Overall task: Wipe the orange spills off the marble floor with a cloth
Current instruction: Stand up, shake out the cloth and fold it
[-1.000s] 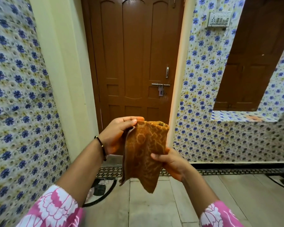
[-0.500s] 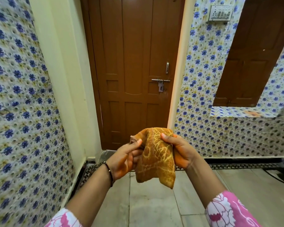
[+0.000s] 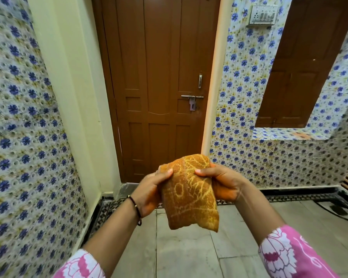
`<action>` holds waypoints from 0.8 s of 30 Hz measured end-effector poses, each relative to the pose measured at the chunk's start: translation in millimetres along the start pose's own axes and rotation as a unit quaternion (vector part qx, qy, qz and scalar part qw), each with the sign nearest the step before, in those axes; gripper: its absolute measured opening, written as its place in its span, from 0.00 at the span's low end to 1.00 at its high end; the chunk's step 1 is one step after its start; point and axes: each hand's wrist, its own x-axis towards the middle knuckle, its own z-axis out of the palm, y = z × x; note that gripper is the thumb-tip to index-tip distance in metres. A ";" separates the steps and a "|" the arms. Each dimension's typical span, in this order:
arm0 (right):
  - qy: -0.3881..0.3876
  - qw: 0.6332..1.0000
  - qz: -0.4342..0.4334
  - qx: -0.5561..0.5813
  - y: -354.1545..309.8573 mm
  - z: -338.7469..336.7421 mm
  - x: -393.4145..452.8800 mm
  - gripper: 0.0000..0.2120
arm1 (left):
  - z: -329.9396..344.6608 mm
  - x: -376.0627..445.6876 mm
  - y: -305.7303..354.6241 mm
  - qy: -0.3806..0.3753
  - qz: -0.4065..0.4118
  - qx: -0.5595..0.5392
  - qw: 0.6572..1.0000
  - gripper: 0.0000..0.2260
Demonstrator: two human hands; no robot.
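the cloth (image 3: pixel 189 194) was held up in mid-air, well above the marble floor (image 3: pixel 189 255), in front of the brown door (image 3: pixel 159 77). the left hand (image 3: pixel 151 194) was closed on its left edge, thumb pressed to the front; the right hand (image 3: pixel 222 182) was closed on its upper right edge in the same way, and the lower part hung loose between them. orange staining was seen on the cloth and on both palms.

the step in hand was judged to be folding or turning the cloth to a usable face. it would be done well if a cleaner, flat pad were formed before the cloth was lowered, so that stain was lifted rather than smeared.

no orange spill could be made out on the visible floor; it was possibly out of view, nearer the person. flowered tiled walls (image 3: pixel 28 137) stood close on the left and right, a switch plate (image 3: pixel 262 15) was set high on the far right, and a dark cable (image 3: pixel 338 211) lay on the floor at right, to be kept clear of.
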 end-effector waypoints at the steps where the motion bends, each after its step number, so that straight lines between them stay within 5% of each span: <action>1: 0.004 1.000 0.012 -0.015 -0.1 -4.1 -1.8 0.23 | -2.4 -0.3 2.7 0.007 0.008 0.024 1.000 0.18; 5: 0.034 0.996 0.018 -0.084 4.0 -13.3 -5.9 0.21 | -15.0 -0.2 8.4 -0.017 0.026 0.104 0.994 0.16; 8: 0.094 0.975 -0.109 -0.170 5.8 -13.8 -7.7 0.13 | -17.0 0.8 12.9 0.022 0.109 0.153 0.982 0.12; 10: 0.103 0.947 -0.202 -0.230 5.3 -9.8 -8.9 0.20 | -12.6 0.1 16.8 0.042 0.155 0.166 0.973 0.08; 14: 0.158 0.914 -0.311 -0.206 8.5 -6.1 -4.4 0.19 | -8.8 3.4 20.1 0.066 0.201 0.094 0.973 0.20; 20: 0.233 0.885 -0.368 -0.165 16.7 0.6 -5.6 0.11 | -7.1 13.4 14.4 0.106 0.179 0.102 0.973 0.05; 24: 0.249 0.903 -0.287 -0.201 19.4 1.5 -8.9 0.06 | -3.2 8.9 15.1 0.093 0.152 0.107 0.978 0.08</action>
